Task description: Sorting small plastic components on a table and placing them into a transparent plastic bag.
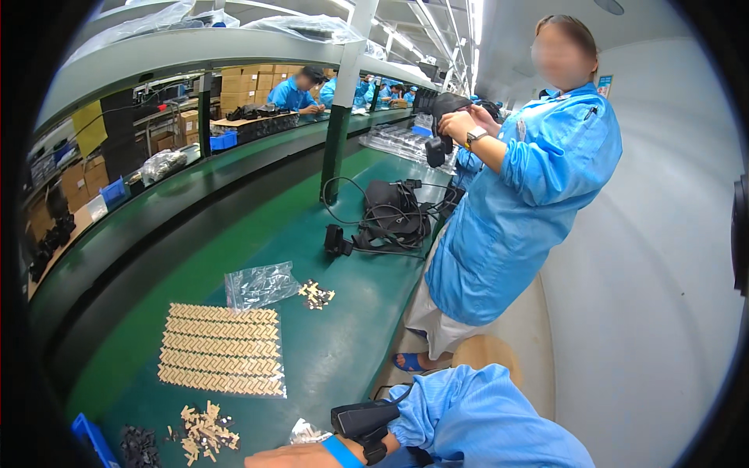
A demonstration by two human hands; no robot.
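Right hand [287,457] is pointing left, fingertips out of view; grip cannot be told. Loose tan pieces [207,430] are lying just left, a sheet of tan rows [222,348] beyond. Step is appearing preparatory; picking would be requiring leftward reach.

You wear a loose, creased light-blue sleeve [484,421], gathered at the cuff. A boxy matte-black device [363,420] sits on a black strap [374,449] at your wrist, with a thin black cable [403,393]. Nearer your right hand [290,458] is a flat, bright-blue band [343,451].
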